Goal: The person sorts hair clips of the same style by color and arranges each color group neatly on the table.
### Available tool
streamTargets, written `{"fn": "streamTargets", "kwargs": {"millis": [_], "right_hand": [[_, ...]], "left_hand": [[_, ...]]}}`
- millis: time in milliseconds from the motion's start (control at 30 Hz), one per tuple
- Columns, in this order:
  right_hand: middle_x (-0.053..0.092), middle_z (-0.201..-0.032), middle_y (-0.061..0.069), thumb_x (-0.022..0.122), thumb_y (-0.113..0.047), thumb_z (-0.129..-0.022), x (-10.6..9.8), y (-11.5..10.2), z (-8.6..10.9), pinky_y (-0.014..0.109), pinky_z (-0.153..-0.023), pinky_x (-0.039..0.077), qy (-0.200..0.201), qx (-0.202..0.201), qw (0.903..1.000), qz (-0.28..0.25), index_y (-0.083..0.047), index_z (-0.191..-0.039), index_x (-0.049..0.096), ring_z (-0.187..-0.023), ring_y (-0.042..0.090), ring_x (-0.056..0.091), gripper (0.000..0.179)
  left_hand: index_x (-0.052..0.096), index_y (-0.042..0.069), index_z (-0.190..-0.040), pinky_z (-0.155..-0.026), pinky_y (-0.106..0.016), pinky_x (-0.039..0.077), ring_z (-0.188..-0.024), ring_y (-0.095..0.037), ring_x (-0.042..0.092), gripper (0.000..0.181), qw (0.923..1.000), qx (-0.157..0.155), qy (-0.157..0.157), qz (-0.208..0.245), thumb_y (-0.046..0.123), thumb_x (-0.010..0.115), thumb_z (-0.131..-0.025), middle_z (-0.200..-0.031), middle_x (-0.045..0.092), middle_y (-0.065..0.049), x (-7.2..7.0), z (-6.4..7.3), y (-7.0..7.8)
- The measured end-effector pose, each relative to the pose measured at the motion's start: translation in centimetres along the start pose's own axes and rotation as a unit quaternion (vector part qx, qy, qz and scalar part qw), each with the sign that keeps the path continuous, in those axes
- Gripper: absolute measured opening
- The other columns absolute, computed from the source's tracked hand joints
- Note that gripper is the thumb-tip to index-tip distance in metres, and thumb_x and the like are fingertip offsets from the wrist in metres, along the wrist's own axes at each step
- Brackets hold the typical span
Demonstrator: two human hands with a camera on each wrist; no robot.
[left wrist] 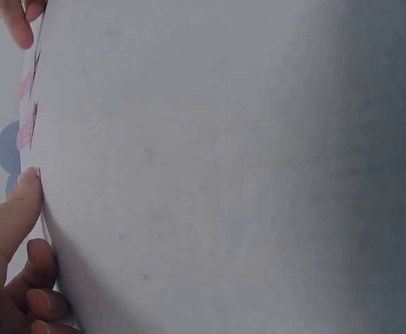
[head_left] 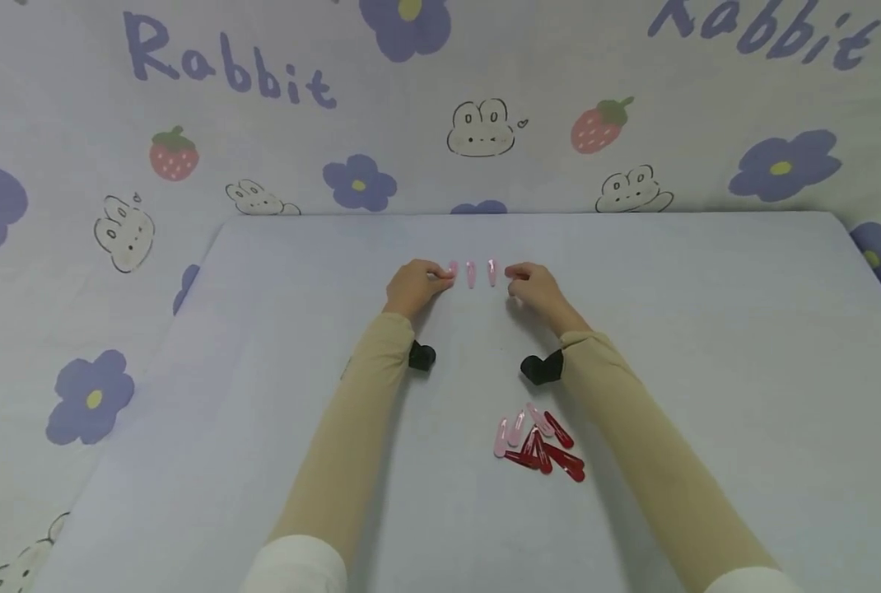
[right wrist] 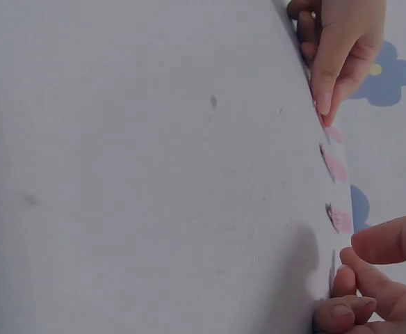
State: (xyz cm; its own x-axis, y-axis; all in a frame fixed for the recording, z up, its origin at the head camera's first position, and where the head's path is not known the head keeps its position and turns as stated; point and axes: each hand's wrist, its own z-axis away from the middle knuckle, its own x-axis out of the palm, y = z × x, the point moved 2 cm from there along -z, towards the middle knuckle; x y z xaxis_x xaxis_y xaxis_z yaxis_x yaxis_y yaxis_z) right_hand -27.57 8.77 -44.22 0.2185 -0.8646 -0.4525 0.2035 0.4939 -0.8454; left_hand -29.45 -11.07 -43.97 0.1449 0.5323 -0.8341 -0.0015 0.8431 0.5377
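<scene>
Now, your left hand point(head_left: 413, 288): it reaches just above the middle of the head frame, thumb and forefinger pinching the leftmost pink clip point(head_left: 453, 268) near its lower end.
Your right hand point(head_left: 537, 291): it hovers just right of the row in the head frame, its fingers loosely bent and gripping nothing; the right wrist view shows it at the lower right, thumb and fingers apart.
Pink row: the leftmost clip, the middle pink clip point(head_left: 471, 274) and the rightmost pink clip point(head_left: 492, 273) stand side by side, apart from each other, in the upper middle of the head frame, between your hands; the rightmost one is just beside your right fingertips. 
Loose pile: below the centre of the head frame, slightly to the right, pink clips point(head_left: 501, 437) lie on the left and top, with several red clips point(head_left: 560, 430) overlapping beside and below them.
Your sleeves: beige sleeves point(head_left: 347, 445) run up from the lower left and lower right, and a black piece point(head_left: 422, 357) shows beside each wrist.
Surface: the white surface point(head_left: 263, 354) carries all the clips and fills most of the lower frame.
Backdrop: a patterned cloth point(head_left: 403, 91) with "Rabbit" lettering, purple flowers and strawberries spans the top.
</scene>
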Motion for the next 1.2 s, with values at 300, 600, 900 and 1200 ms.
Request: {"fn": "streamTargets", "kwargs": {"millis": [300,600,900,1200], "right_hand": [[0.054,-0.108,0.017,0.046,-0.013,-0.093,-0.6,0.5,3.4,0.029,-0.068,0.037,-0.078,-0.035,0.9962,-0.015,0.003,-0.121,0.050,-0.084,0.024,0.045,0.032],[0.060,-0.092,0.013,0.051,-0.009,-0.090,-2.2,-0.8,9.3,0.031,-0.066,0.042,-0.085,-0.212,0.9720,0.054,0.005,-0.108,0.057,-0.077,0.025,0.051,0.024],[0.060,-0.086,0.003,0.063,-0.002,-0.082,-3.6,0.4,13.0,0.026,-0.057,0.040,-0.126,-0.288,0.9449,0.090,-0.004,-0.102,0.062,-0.068,0.017,0.047,0.019],[0.058,-0.099,-0.001,0.066,-0.002,-0.079,-1.5,4.1,14.0,0.026,-0.066,0.041,-0.249,-0.351,0.8964,0.105,-0.010,-0.101,0.061,-0.078,0.014,0.047,0.024]], "left_hand": [[0.070,0.018,-0.094,-0.076,-0.032,0.041,-0.102,-0.021,0.052,0.024,0.9998,-0.011,-0.013,-0.011,0.037,0.066,-0.080,-0.119,0.056,-0.003,0.3,-0.1,-0.1],[0.071,0.018,-0.090,-0.072,-0.032,0.042,-0.096,-0.021,0.054,0.022,1.0000,-0.003,0.008,-0.004,0.037,0.067,-0.079,-0.115,0.058,-0.003,0.1,-0.1,-0.2],[0.071,0.020,-0.089,-0.069,-0.030,0.042,-0.093,-0.018,0.054,0.022,0.9999,-0.004,0.009,-0.006,0.039,0.066,-0.079,-0.113,0.060,-0.001,0.7,0.0,-0.2],[0.071,0.018,-0.088,-0.061,-0.029,0.041,-0.077,-0.014,0.051,0.023,0.9998,0.006,0.018,-0.011,0.039,0.066,-0.079,-0.104,0.062,0.000,0.5,-0.4,-0.5]]}}
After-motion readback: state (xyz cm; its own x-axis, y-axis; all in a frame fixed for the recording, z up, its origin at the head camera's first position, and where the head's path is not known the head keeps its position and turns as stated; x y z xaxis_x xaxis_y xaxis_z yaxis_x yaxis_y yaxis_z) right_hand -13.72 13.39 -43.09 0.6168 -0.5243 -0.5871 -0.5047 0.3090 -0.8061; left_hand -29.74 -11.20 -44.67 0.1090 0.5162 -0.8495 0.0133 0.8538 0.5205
